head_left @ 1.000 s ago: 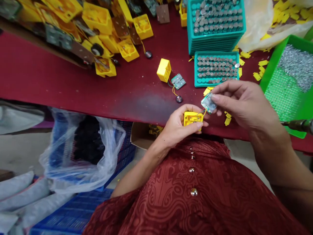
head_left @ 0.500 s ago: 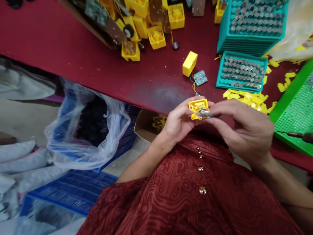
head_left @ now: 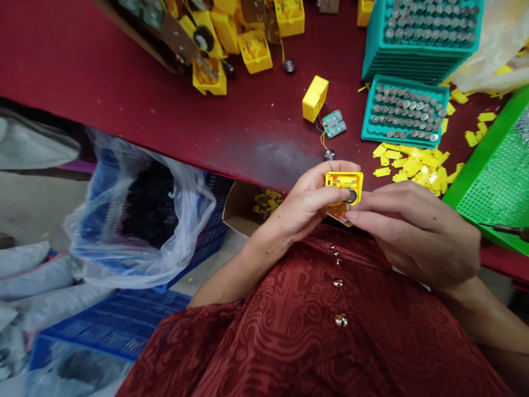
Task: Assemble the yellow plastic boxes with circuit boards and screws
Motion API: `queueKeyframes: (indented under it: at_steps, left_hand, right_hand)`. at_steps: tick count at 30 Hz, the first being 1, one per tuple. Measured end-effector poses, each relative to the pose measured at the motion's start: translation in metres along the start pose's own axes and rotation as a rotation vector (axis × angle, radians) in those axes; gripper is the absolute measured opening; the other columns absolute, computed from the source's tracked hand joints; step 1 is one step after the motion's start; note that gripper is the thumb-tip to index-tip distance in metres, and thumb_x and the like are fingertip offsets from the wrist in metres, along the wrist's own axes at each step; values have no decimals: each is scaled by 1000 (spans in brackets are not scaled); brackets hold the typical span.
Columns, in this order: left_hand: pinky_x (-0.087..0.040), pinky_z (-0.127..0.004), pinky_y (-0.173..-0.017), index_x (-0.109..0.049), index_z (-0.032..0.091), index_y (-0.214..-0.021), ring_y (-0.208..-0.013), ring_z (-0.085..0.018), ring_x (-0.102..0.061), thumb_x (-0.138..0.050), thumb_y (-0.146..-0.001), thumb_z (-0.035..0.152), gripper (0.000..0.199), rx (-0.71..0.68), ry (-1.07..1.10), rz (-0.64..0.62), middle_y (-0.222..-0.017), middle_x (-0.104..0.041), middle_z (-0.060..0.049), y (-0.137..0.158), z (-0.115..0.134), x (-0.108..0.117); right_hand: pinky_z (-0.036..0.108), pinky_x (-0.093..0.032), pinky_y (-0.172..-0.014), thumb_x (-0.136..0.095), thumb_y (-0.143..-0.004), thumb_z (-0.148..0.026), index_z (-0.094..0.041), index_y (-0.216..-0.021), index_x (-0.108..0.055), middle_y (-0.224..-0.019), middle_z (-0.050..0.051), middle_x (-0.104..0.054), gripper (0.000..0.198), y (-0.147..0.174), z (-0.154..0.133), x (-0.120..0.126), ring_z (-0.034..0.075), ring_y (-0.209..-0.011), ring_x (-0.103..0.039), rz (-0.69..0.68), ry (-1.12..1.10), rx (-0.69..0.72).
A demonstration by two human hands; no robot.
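My left hand (head_left: 301,205) is closed around a small open yellow plastic case (head_left: 332,175). Its thumb rests on a dark round disc with a metal rim, which looks like a small speaker (head_left: 351,196), inside the case. Just below the case is a brown circuit board (head_left: 335,212) with a red part on it. The thumb and fingers of my right hand (head_left: 424,229) pinch at the board's right edge. Beyond my hands, on the red cloth, lie another yellow case (head_left: 315,99) and a green circuit board (head_left: 334,123), wired to a round speaker (head_left: 329,155).
Right of centre, a teal tray (head_left: 405,139) holds rows of round metal cells, before a taller tray stack (head_left: 413,60). Loose yellow pieces (head_left: 415,162) lie beside a green basket (head_left: 475,182). More yellow cases (head_left: 255,52) are piled at the back. A bagged blue crate (head_left: 202,237) stands below left.
My left thumb has moved onto the round disc in the case. The brown board has turned to show below the case, and my right hand has shifted slightly down and right.
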State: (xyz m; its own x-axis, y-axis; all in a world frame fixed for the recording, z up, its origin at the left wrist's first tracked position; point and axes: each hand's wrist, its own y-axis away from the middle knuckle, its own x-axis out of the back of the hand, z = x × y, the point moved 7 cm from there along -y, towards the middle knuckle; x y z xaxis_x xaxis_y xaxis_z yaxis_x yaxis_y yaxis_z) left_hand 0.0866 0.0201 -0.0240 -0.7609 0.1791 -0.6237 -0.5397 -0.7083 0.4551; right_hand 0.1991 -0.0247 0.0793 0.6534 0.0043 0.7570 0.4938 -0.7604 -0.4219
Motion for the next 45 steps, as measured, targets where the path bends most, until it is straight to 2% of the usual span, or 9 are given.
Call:
queueKeyframes:
  at_steps: [5, 8, 14, 19, 23, 29, 38, 42, 45]
  left_hand:
    - [-57, -31, -84, -71, 19, -103, -89, -19, -74, -83, -76, 32, 32, -8, -18, -11, -98, -78, -3, -1, 2, -2]
    - [-57, -32, -85, -69, 20, -103, -91, -20, -75, -79, -74, 26, 32, -7, -38, -8, -97, -78, -2, -4, 2, -3]
    - [-55, -29, -80, -70, 20, -102, -85, -17, -70, -76, -67, 19, 35, 1, -27, -3, -95, -75, -1, -2, 3, -4]
    - [-53, -27, -78, -69, 19, -101, -83, -14, -68, -89, -69, 28, 38, 35, -71, -26, -99, -73, -1, 2, 6, -10]
    - [-51, -25, -73, -64, 19, -95, -76, -11, -64, -96, -61, 21, 46, 94, -41, 5, -95, -71, 1, -4, 2, -12]
    - [-52, -24, -72, -64, 18, -89, -75, -10, -63, -91, -64, 19, 37, 91, -21, -12, -93, -71, 1, -7, 1, -15]
    - [-58, -33, -84, -68, 23, -123, -89, -21, -75, -87, -79, 28, 48, 24, -129, -84, -96, -77, -2, 1, 4, -14]
    - [-58, -34, -85, -68, 23, -125, -86, -21, -75, -77, -78, 22, 47, 26, -102, -59, -92, -78, 0, 2, 5, -15]
    - [-59, -34, -90, -70, 23, -123, -96, -23, -76, -81, -76, 22, 49, 4, -120, -38, -100, -80, -1, 1, 6, -14]
  right_hand:
    - [22, -63, -85, -64, -105, -13, -20, -103, -72, -101, 0, -78, 12, 0, 2, 3, 9, -92, -74, 19, -28, -54]
    - [22, -63, -87, -64, -105, -13, -21, -105, -73, -103, 0, -78, 12, 2, 1, 2, 9, -93, -74, 24, -19, -25]
    - [23, -62, -88, -64, -105, -13, -20, -108, -72, -105, 1, -79, 11, 3, 1, 1, 10, -94, -74, 23, -5, 10]
    - [24, -62, -89, -63, -108, -20, -20, -107, -71, -100, -1, -77, 8, 1, 2, -1, 10, -93, -73, 2, -68, -86]
    - [24, -61, -87, -64, -107, -19, -19, -105, -71, -99, 0, -77, 8, 0, 0, 0, 10, -91, -71, 15, -60, -86]
    - [24, -60, -89, -64, -105, -16, -20, -107, -72, -103, 0, -77, 9, 4, -2, 3, 10, -94, -70, -6, -41, -92]
    - [20, -59, -84, -68, -103, -15, -21, -106, -71, -100, -3, -75, 7, 6, -3, 8, 7, -90, -70, 72, -76, -125]
    - [21, -60, -81, -66, -104, -16, -22, -104, -71, -98, -2, -75, 8, 6, -1, 11, 8, -88, -71, 67, -79, -145]
    - [21, -60, -82, -68, -102, -14, -20, -103, -72, -98, 0, -76, 7, 6, 0, 12, 9, -88, -71, 60, -37, -82]
